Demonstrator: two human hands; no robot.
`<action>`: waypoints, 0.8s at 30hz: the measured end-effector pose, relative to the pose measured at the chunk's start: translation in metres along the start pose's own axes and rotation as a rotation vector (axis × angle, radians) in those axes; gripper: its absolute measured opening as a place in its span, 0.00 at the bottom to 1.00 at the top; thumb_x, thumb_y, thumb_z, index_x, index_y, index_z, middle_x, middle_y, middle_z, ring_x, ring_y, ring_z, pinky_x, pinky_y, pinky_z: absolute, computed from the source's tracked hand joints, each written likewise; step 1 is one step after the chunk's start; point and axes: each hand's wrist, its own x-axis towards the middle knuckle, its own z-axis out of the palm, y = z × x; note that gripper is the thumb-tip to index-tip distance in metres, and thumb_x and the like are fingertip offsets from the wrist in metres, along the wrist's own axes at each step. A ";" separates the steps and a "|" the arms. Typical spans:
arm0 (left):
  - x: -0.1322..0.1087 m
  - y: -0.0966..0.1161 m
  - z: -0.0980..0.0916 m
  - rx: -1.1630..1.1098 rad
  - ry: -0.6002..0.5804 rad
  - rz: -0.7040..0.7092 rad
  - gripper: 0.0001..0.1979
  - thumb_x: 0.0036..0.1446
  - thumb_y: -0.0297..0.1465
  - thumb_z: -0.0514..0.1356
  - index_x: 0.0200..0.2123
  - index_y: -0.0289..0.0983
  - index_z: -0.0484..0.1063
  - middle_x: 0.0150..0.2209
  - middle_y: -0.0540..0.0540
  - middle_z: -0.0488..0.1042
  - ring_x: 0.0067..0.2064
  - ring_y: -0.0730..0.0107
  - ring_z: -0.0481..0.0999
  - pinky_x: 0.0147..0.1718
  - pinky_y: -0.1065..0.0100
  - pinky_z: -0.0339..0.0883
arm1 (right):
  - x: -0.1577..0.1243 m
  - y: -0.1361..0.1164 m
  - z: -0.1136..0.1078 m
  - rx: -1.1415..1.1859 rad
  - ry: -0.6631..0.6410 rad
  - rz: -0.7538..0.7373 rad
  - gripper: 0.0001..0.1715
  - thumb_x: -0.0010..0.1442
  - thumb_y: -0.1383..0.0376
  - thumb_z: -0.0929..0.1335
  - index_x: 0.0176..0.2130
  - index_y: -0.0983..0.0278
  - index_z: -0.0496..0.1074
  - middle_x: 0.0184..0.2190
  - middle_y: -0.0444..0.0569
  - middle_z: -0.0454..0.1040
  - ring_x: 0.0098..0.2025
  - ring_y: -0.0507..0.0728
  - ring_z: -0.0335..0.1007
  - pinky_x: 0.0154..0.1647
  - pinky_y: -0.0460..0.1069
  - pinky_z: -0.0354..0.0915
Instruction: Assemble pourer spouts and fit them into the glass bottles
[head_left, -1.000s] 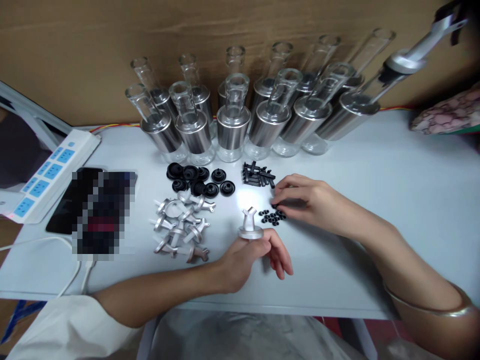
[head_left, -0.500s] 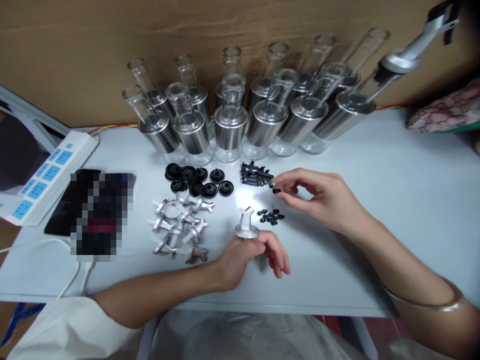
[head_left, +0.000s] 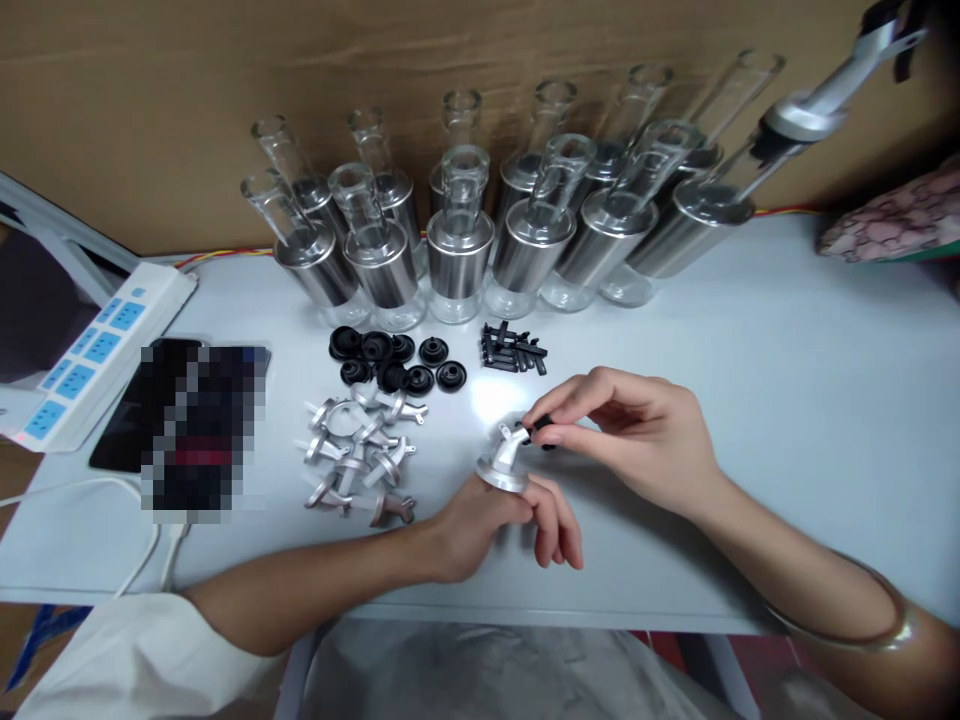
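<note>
My left hand (head_left: 495, 520) rests on the white table (head_left: 787, 380) and holds a silver metal pourer spout (head_left: 504, 458) tilted to the right. My right hand (head_left: 637, 435) pinches a small black ring (head_left: 538, 428) at the tip of that spout. Under my right fingers the little heap of black rings is mostly hidden. A pile of silver spouts (head_left: 360, 455) lies left of my left hand. Behind it lie black rubber gaskets (head_left: 394, 360) and short black tubes (head_left: 514, 352).
Several glass bottles with silver sleeves (head_left: 461, 240) stand in rows at the back against a cardboard wall. A white power strip (head_left: 97, 350) and a phone (head_left: 135, 400) lie at the left. A patterned cloth (head_left: 892, 225) sits at the far right.
My right hand lifted a black ring from the heap, swung back and brought it down to the spout's tip. My left hand tilted the spout toward it.
</note>
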 end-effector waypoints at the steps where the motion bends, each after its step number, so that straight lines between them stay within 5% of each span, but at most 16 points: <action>1: 0.000 0.000 0.000 -0.002 -0.007 -0.002 0.17 0.52 0.35 0.52 0.16 0.35 0.67 0.26 0.42 0.73 0.29 0.66 0.71 0.32 0.65 0.64 | 0.000 -0.001 0.001 0.041 0.003 0.020 0.08 0.50 0.69 0.76 0.25 0.62 0.74 0.29 0.45 0.81 0.33 0.53 0.79 0.34 0.46 0.72; 14: 0.000 0.005 -0.001 -0.004 -0.049 -0.048 0.16 0.51 0.35 0.52 0.15 0.36 0.65 0.26 0.42 0.73 0.30 0.66 0.70 0.33 0.65 0.64 | 0.001 0.000 0.008 0.144 0.021 0.069 0.07 0.49 0.72 0.76 0.26 0.62 0.76 0.27 0.44 0.77 0.30 0.50 0.72 0.30 0.44 0.68; 24: 0.002 0.005 0.000 -0.015 -0.052 -0.067 0.17 0.51 0.37 0.52 0.15 0.36 0.64 0.27 0.42 0.73 0.30 0.66 0.70 0.34 0.65 0.65 | 0.000 -0.001 0.008 0.160 0.019 0.078 0.07 0.48 0.73 0.76 0.25 0.61 0.78 0.29 0.46 0.79 0.32 0.50 0.76 0.32 0.43 0.72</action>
